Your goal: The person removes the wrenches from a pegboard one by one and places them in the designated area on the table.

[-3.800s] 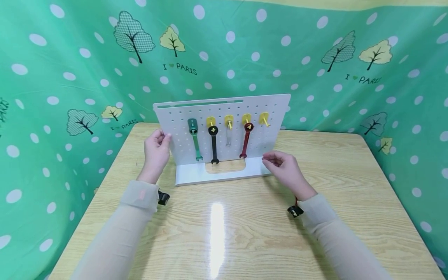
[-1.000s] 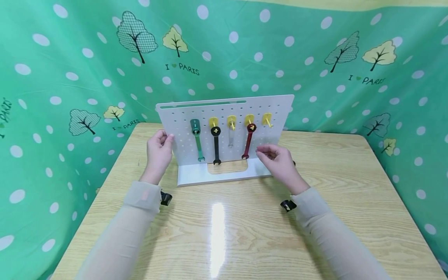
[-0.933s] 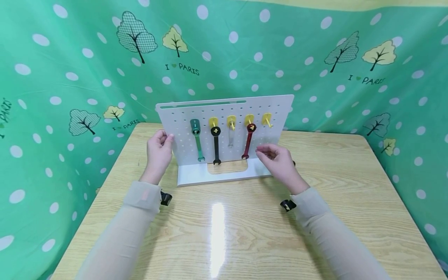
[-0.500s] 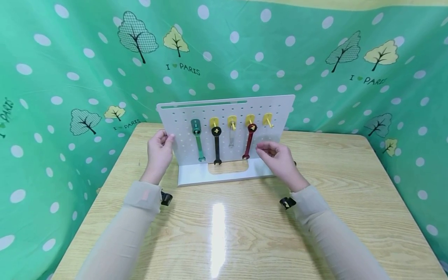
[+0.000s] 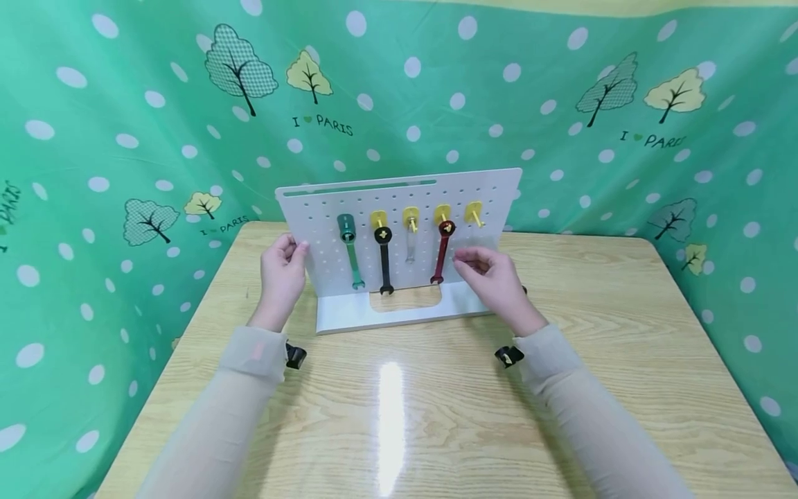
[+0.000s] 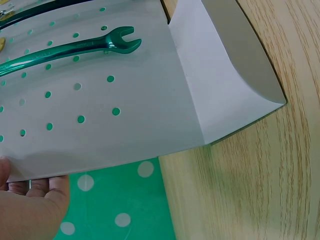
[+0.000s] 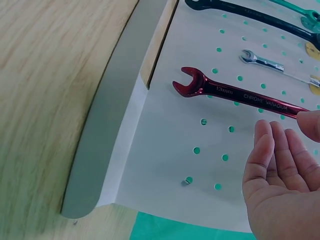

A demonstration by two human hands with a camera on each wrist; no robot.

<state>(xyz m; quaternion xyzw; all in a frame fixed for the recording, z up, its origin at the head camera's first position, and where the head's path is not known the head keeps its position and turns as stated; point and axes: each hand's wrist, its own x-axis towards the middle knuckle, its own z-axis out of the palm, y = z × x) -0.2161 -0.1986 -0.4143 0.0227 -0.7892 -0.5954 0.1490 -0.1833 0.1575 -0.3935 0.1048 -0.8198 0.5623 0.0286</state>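
Note:
A white pegboard (image 5: 324, 263) stands upright on its folded base, and my left hand (image 5: 282, 277) pinches its left edge between thumb and fingers. In the left wrist view, the fingers (image 6: 37, 186) go behind that edge. Hanging from hooks on the board are a green wrench (image 5: 352, 263), a black wrench (image 5: 384, 267), a small silver wrench (image 5: 410, 248) and a red wrench (image 5: 441, 256). Close to the right of the red wrench is my right hand (image 5: 499, 284), loosely curled and holding nothing. In the right wrist view, its thumb (image 7: 311, 125) overlaps the red wrench's shaft.
A yellow hook (image 5: 474, 213) at the right end of the row carries no tool. The base has a cutout showing the wooden table (image 5: 399, 409). A green dotted curtain (image 5: 399, 90) hangs behind and at both sides.
My right hand has moved left and up from the board's lower right side to beside the red wrench. The left hand keeps its hold on the edge.

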